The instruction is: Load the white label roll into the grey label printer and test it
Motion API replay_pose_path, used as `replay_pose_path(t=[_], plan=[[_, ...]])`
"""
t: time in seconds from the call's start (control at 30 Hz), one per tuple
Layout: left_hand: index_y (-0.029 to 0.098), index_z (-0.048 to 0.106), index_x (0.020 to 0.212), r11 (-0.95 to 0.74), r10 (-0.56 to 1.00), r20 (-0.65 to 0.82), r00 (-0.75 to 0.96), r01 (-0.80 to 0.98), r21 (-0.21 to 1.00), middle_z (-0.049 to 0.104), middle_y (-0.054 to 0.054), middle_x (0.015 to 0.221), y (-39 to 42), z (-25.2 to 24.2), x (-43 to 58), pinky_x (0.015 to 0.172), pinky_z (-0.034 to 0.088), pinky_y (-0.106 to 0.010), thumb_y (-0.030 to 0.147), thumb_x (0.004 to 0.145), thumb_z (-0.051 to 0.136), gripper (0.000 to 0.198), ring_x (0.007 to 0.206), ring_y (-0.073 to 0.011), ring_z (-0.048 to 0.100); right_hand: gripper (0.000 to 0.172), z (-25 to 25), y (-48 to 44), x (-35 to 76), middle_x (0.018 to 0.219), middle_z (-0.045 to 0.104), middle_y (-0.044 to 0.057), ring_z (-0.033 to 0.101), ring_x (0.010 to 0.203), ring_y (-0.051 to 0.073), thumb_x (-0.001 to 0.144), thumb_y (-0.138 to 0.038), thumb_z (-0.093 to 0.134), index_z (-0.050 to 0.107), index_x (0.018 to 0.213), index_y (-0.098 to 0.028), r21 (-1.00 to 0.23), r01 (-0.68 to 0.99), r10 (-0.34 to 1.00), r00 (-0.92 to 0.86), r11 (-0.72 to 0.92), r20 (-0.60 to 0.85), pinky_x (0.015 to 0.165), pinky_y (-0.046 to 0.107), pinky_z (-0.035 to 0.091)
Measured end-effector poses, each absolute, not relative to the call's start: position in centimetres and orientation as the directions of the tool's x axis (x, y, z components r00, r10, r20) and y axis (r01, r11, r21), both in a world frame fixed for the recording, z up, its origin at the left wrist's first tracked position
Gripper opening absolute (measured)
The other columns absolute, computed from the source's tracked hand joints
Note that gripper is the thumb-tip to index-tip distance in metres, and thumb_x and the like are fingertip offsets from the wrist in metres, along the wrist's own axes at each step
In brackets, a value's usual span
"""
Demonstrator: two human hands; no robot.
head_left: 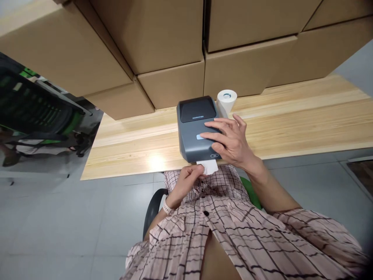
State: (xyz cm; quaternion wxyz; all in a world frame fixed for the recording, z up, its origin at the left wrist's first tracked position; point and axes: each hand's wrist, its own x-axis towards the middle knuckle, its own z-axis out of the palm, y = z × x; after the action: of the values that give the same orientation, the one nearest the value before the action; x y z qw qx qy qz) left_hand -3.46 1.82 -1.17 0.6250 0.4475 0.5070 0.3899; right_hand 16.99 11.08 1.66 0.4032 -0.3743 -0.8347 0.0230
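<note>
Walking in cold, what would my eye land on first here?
First, the dark grey printer near the front edge of the wooden table, with the right hand spread over its top and the left hand at the white paper poking from its front. Then the big cardboard boxes stacked along the back.

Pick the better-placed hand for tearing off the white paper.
Left, likely: the left hand pinches the white paper in front of the printer; the right hand is spread over its top, at the pale button.

Glare spots the tabletop (131, 146); picture edges look stretched.
</note>
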Motion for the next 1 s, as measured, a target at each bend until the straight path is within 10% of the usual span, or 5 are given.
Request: replay_pose_path(t=[0.17, 0.3, 0.47, 0.73, 1.0], plan=[[0.019, 0.068, 0.059, 0.057, 0.978, -0.064, -0.2, -0.043, 0.997, 0.059, 0.0, 0.053, 2.3, -1.1, -6.0, 0.053, 0.044, -0.025, 0.06, 0.096, 0.061, 0.056, 0.05, -0.0112, 0.052, 0.036, 3.2, 11.2, 17.0, 0.151, 0.068, -0.002, 0.042, 0.156, 0.035, 0.106, -0.058, 0.054, 0.073, 0.128, -0.038, -0.28, 0.613, 0.645, -0.523, 0.739, 0.557, 0.134, 0.062, 0.003], [0.022, 0.079, 0.098, -0.174, 0.893, 0.168, -0.419, 0.022, 0.984, 0.078, -0.005, 0.101, 4.0, -0.5, -6.0, 0.082, 0.058, -0.029, 0.05, 0.099, 0.065, 0.032, 0.09, -0.0154, 0.072, 0.054, 2.9, 10.9, 17.9, 0.168, 0.05, 0.001, 0.037, 0.16, 0.034, 0.106, -0.07, 0.038, 0.066, 0.138, -0.036, -0.45, 0.535, 0.698, -0.502, 0.715, 0.511, 0.133, 0.065, 0.015], [0.031, 0.066, 0.146, -0.244, 0.94, 0.255, -0.229, 0.073, 0.967, 0.059, -0.005, 0.161, 5.8, 0.9, -5.4, 0.131, 0.039, -0.047, 0.052, 0.106, 0.052, 0.047, 0.155, -0.0259, 0.049, 0.075, 0.6, 9.8, 19.6, 0.177, 0.035, 0.005, 0.034, 0.162, 0.035, 0.104, -0.076, 0.033, 0.036, 0.167, -0.036, -0.734, 0.41, 0.84, -0.252, 0.542, 0.48, 0.131, 0.062, 0.029], [0.03, 0.064, 0.147, -0.401, 0.886, 0.424, -0.186, 0.151, 0.904, 0.06, -0.005, 0.161, 11.5, 4.3, -6.3, 0.133, 0.034, -0.05, 0.064, 0.106, 0.043, 0.057, 0.158, -0.0262, 0.046, 0.089, 4.0, 14.1, 18.3, 0.181, 0.022, 0.001, 0.019, 0.168, 0.036, 0.101, -0.082, 0.021, 0.006, 0.175, -0.036, -0.688, 0.395, 0.792, -0.269, 0.609, 0.547, 0.136, 0.063, 0.018], [0.029, 0.052, 0.155, -0.173, 0.98, 0.186, -0.073, 0.159, 0.972, 0.048, -0.011, 0.17, 16.4, -0.3, -6.6, 0.134, 0.028, -0.056, 0.045, 0.081, 0.083, 0.082, 0.16, -0.0337, 0.04, 0.084, 7.8, 23.5, 16.8, 0.177, 0.033, 0.004, 0.032, 0.163, 0.031, 0.103, -0.079, 0.019, 0.014, 0.174, -0.034, -0.634, 0.497, 0.791, -0.212, 0.593, 0.574, 0.133, 0.058, 0.029]])
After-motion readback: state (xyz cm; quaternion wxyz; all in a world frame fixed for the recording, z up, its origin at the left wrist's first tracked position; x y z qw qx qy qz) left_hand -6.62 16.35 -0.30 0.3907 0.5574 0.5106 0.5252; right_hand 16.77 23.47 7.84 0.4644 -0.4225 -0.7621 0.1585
